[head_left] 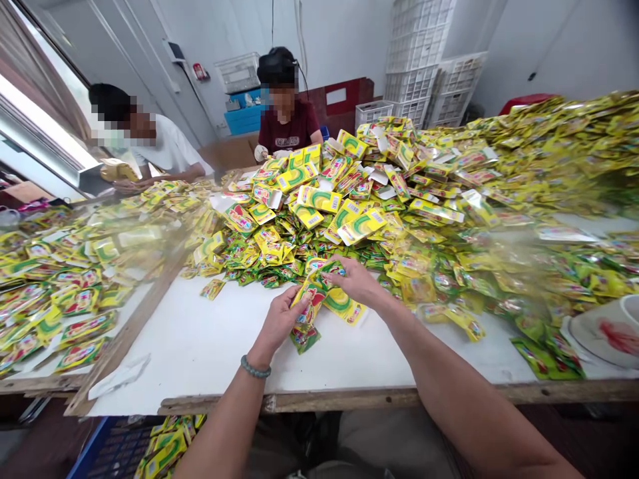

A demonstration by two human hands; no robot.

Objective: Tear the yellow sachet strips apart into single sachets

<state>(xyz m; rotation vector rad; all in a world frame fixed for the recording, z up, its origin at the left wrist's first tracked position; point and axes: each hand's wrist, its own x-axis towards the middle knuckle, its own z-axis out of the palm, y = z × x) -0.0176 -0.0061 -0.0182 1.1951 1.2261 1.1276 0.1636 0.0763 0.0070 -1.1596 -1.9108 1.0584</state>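
My left hand [280, 318] is closed round a small yellow carton [311, 301] with a red picture on its front. At the carton's upper end, my right hand [358, 281] pinches a green sachet [333, 270]. Whether part of that sachet is inside the carton I cannot tell. Below my left fingers a green sachet [304, 339] lies on the white tabletop [210, 352]. A flat yellow carton [345, 307] rests under my right hand. Just beyond both hands rises a heap of yellow cartons [319, 199], with green sachets [249, 266] along its foot.
Wooden strips edge the table [349, 400]. A white tub [606, 332] stands at right, near a large pile of packets [559, 146]. A blue crate [112, 446] with cartons sits below. Two people [289, 133] work across the table. White crates [417, 60] are stacked behind.
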